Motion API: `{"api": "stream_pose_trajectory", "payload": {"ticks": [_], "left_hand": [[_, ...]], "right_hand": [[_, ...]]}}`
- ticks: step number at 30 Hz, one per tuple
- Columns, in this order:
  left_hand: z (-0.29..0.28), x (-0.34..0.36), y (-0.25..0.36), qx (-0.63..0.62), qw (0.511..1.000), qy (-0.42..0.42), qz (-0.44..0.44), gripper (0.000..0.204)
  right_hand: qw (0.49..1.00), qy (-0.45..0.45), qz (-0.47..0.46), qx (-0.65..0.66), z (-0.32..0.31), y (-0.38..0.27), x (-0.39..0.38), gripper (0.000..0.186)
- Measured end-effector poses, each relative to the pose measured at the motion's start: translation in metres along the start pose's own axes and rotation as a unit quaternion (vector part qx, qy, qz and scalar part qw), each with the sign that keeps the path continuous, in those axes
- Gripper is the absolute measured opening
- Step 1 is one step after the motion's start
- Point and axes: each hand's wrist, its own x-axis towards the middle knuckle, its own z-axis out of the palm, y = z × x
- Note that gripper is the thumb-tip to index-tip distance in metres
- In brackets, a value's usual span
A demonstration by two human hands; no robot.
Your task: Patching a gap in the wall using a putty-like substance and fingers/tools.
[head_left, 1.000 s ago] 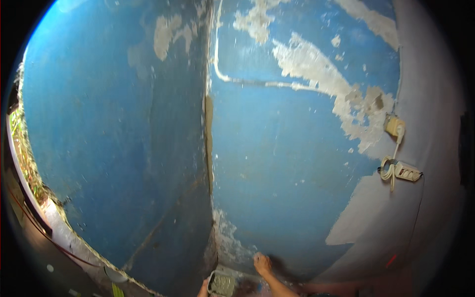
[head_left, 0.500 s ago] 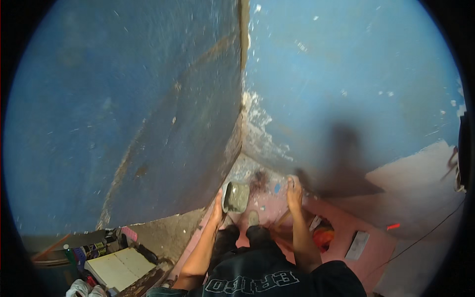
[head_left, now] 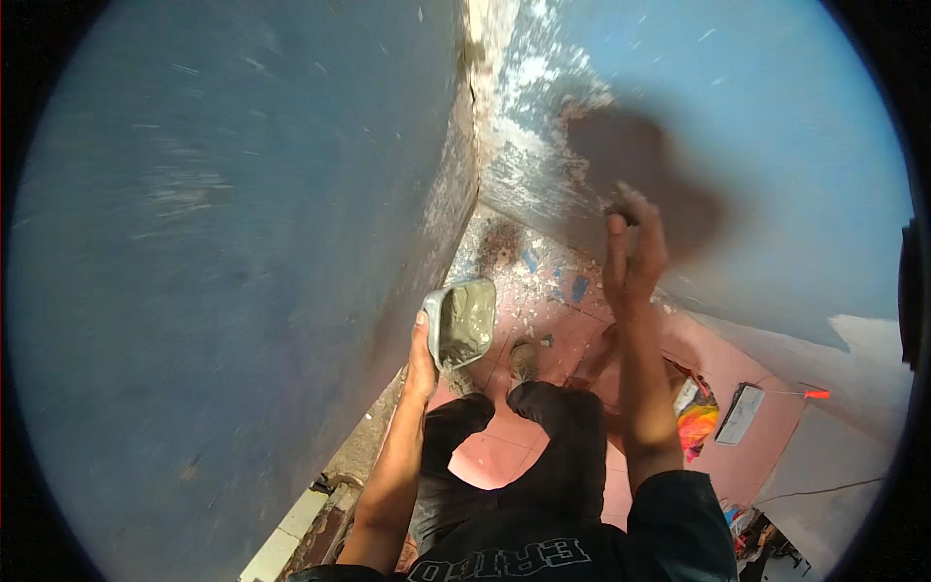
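Observation:
My left hand (head_left: 420, 366) grips the side of a squarish plastic tub (head_left: 433, 335), tilted so that its inside shows. Wet grey-green paste (head_left: 468, 322) coats the bottom and walls of the tub. Raised in front of the right-hand blue wall (head_left: 776, 184), my right hand (head_left: 635, 254) has its fingers curled toward the thumb. Something small and dark seems to sit between the fingertips, too unclear to name. Beyond that hand, the wall has a patch of flaked paint and white scrapes (head_left: 529, 126) beside the corner.
Another blue wall (head_left: 242, 242) rises close on my left, meeting the right one in a corner. Paint flakes lie over the pink tiled floor (head_left: 495, 451). Right of my legs are a colourful bag (head_left: 696, 422), a white rectangular object (head_left: 740, 414) and a red-tipped thin rod (head_left: 817, 394).
My right hand has risen from low down up to the right wall. The tub sits higher in view, still in my left hand. My view has shifted toward the floor.

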Motion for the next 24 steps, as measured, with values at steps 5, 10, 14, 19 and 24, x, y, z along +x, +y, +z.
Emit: {"api": "stream_pose_trajectory", "payload": {"ticks": [5,10,14,19,24], "left_hand": [[0.016,0.072,-0.022,-0.155,0.983,-0.072,-0.066,0.066],[0.013,0.138,-0.060,-0.193,0.969,-0.135,-0.076,0.063],[0.014,0.165,-0.071,-0.207,0.960,-0.183,-0.039,0.064],[0.021,0.181,-0.073,-0.196,0.946,-0.259,0.016,0.066],[0.019,0.175,-0.069,-0.192,0.941,-0.275,0.043,0.067]], "right_hand": [[0.962,0.070,-0.257,-0.064,0.033,0.074,0.004,0.031],[0.927,0.103,-0.349,-0.090,0.056,0.136,0.007,0.034],[0.913,0.130,-0.375,-0.097,0.069,0.155,0.006,0.035],[0.914,0.126,-0.372,-0.105,0.070,0.149,0.006,0.037],[0.936,0.088,-0.335,-0.064,0.064,0.132,-0.013,0.037]]}}
